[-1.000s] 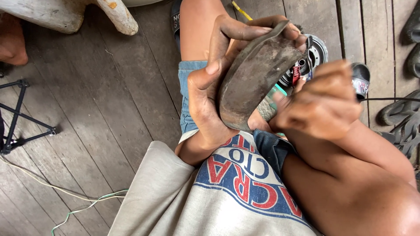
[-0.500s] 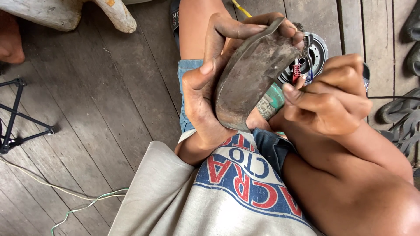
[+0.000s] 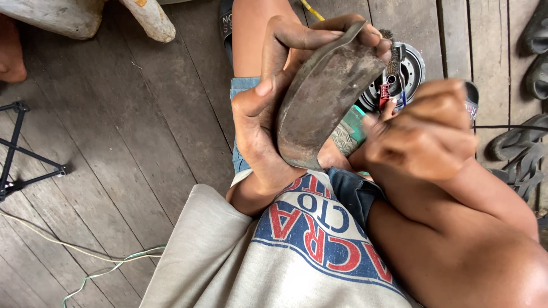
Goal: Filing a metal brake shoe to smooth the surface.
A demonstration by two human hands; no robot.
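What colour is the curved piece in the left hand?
Dull rusty grey-brown metal, the curved piece; seen in the head view.

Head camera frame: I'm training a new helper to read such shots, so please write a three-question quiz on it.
1. True or false: the left hand holds the curved, rusty metal piece.
2. What lies on the floor behind the hands? A. a round metal hub B. a glass jar C. a paint tin
3. Fill in: the floor is made of ____ planks.

Key:
1. True; its fingers wrap over the top edge.
2. A, the round metal hub, beyond the right hand.
3. Wooden; see the floor.
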